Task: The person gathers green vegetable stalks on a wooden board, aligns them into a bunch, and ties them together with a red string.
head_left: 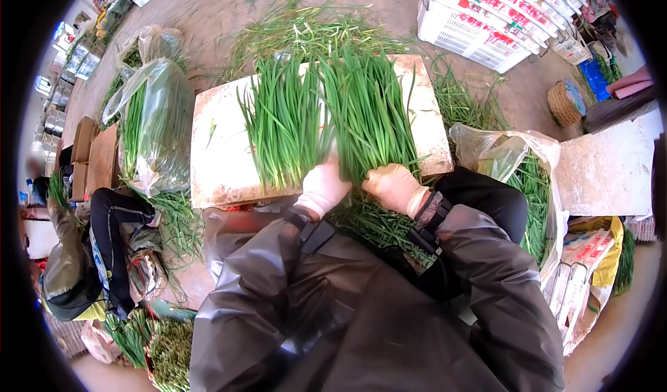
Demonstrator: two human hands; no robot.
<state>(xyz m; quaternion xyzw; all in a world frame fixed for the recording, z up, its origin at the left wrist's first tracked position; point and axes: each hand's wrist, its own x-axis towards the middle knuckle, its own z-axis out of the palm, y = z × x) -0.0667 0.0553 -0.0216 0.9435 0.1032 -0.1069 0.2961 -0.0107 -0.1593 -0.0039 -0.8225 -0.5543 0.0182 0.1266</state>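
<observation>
A low white board [221,142] stands in front of me with long green leafy stalks lying across it. My left hand [324,186], in a pale glove, is closed at the near end of the stalks, between the left pile [283,124] and the right bunch. Beside it, my gloved right hand [394,189] has its fingers wrapped round the near end of the right bunch of green stalks [368,114]. The left pile lies flat, its pale ends toward me. What my left fingers hold is hidden.
Loose stalks [313,31] litter the floor beyond the board. Plastic bags of greens stand at the left [163,128] and right [531,190]. Stacked white crates [479,31] are at the back right. Another person's leg [114,239] shows at the left.
</observation>
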